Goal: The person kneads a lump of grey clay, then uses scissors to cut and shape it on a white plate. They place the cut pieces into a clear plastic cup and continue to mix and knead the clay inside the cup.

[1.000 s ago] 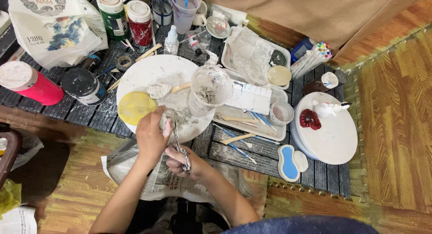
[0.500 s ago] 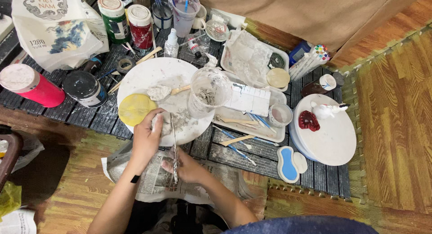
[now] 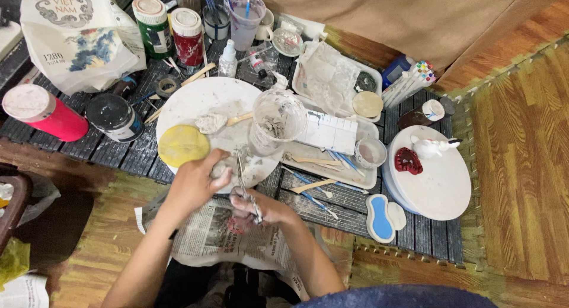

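Low in the frame's centre, over the newspaper (image 3: 219, 237), our right hand (image 3: 264, 208) has its fingers closed around a thin metal tool (image 3: 246, 186). Just above and left, our left hand (image 3: 192, 183) curls its fingers around a pale grey lump of clay (image 3: 228, 164) at the near edge of the round white board (image 3: 207, 98). We judge the shaping only partly done: the lump looks rough and formless. Further up the bench (image 3: 118, 157) sit a yellow sponge (image 3: 182, 145) and a clear cup (image 3: 275, 121)
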